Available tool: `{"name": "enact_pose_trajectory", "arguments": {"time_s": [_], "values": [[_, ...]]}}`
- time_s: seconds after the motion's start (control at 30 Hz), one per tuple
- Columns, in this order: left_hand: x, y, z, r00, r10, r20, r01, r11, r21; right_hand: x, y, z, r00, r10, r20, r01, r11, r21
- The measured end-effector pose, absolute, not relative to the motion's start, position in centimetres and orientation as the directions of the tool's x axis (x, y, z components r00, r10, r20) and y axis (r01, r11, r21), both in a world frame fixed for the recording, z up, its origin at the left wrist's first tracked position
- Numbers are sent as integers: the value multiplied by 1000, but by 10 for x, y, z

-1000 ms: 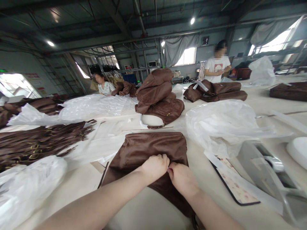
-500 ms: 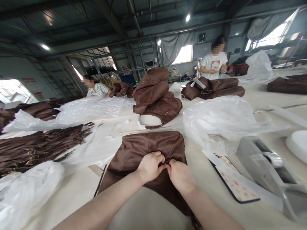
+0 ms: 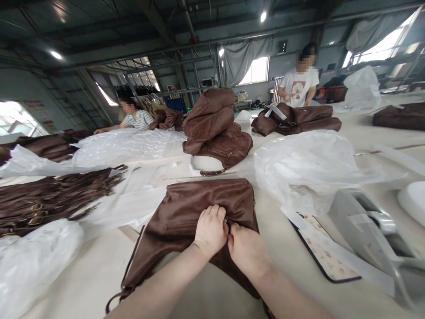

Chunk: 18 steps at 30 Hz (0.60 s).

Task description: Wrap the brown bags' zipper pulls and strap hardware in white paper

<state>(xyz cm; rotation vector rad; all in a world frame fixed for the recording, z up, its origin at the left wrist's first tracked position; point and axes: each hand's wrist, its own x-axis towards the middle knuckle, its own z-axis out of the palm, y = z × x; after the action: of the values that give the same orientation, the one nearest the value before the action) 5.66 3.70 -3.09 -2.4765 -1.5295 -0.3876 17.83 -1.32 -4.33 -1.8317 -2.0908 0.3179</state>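
A brown leather-like bag lies flat on the pale table in front of me, its curved opening edge toward me. My left hand is closed over the bag's middle, knuckles up. Right beside it, my right hand is closed too, thumb and fingers pinched together at the same spot. Both hands seem to grip a small part of the bag, which the fingers mostly hide. A strap end hangs at the bag's lower left corner.
Brown bags are stacked behind. Brown straps and clear plastic lie left. Plastic wrap, a patterned pad and a grey tape dispenser are on the right. Two people work farther back.
My left hand has turned, its fingers now curled over more upright beside my right hand. More of the bag's lower left corner shows. The person at the left has stretched out an arm.
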Motion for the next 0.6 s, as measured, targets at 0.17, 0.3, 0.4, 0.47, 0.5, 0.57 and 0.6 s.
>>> {"name": "enact_pose_trajectory", "arguments": {"time_s": [0.17,0.3,0.4,0.47,0.5,0.57,0.6], "values": [[57,40,-34,382,832,402,916,-398,-47,175,-14,-41,-129,983,133,912,170,-372],[45,41,-34,468,761,450,850,-527,7,177,-15,-40,-144,985,97,915,170,-367],[33,44,-29,534,744,401,783,-614,98,180,-15,-40,-164,985,56,915,173,-364],[29,45,-26,517,761,392,789,-601,126,180,-15,-40,-168,984,50,915,175,-365],[29,45,-27,494,770,403,804,-581,125,179,-15,-41,-169,984,56,914,178,-365],[32,45,-30,436,784,442,842,-528,107,177,-15,-41,-172,982,82,911,190,-366],[34,45,-34,406,789,461,861,-499,95,176,-16,-42,-172,980,99,910,197,-365]]}}
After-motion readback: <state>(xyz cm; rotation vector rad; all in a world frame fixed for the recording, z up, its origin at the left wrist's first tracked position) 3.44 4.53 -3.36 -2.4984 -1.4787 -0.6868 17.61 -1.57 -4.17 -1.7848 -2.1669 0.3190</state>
